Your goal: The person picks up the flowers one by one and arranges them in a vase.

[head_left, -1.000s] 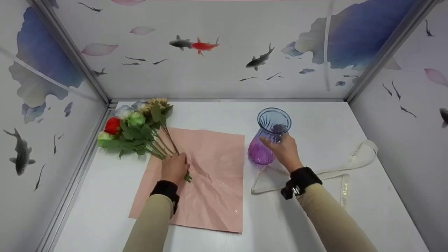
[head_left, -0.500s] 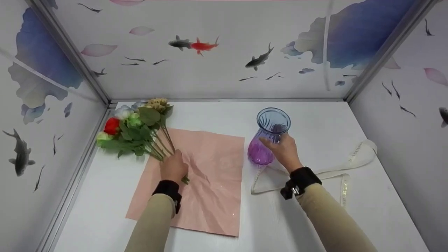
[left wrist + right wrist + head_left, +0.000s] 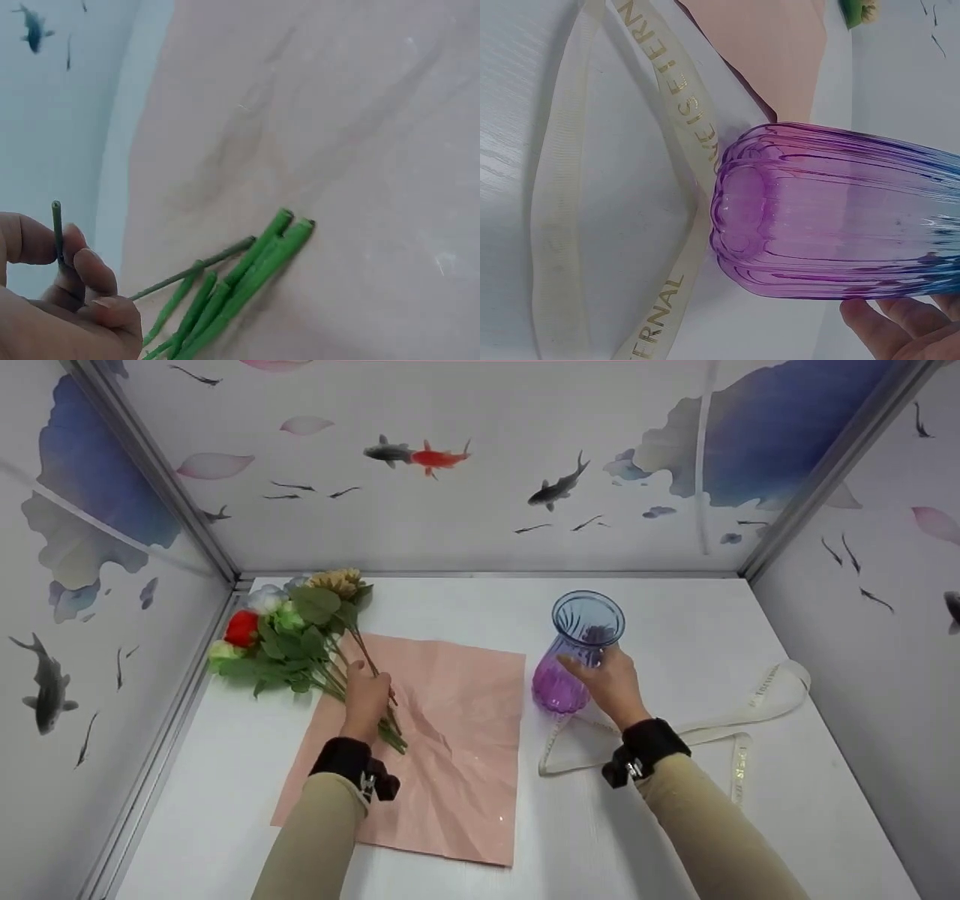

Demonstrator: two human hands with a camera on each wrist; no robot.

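My left hand [image 3: 367, 697] is over the stems of a bunch of artificial flowers [image 3: 285, 637] with red, green, blue and yellow heads. In the left wrist view, its curled fingers pinch one thin flower stem [image 3: 58, 225]. The other green stems [image 3: 247, 285] lie together on pink wrapping paper [image 3: 457, 720], outside the fingers. My right hand [image 3: 613, 682] grips a glass vase [image 3: 559, 682], blue at the rim and purple at the base. From the right wrist, fingertips [image 3: 870, 326] show against the side of the vase; its wide mouth faces up in the head view.
A cream ribbon [image 3: 739, 720] with gold lettering lies in loose bends on the white table [image 3: 675, 840], partly beneath the vase and right arm. Walls printed with fish [image 3: 559, 491] and leaves stand behind and at both sides.
My left hand has moved up along the stems and turned, going from round the bundle to pinching one stem. A leaf near the yellow flower has shifted. The right hand and vase stay put.
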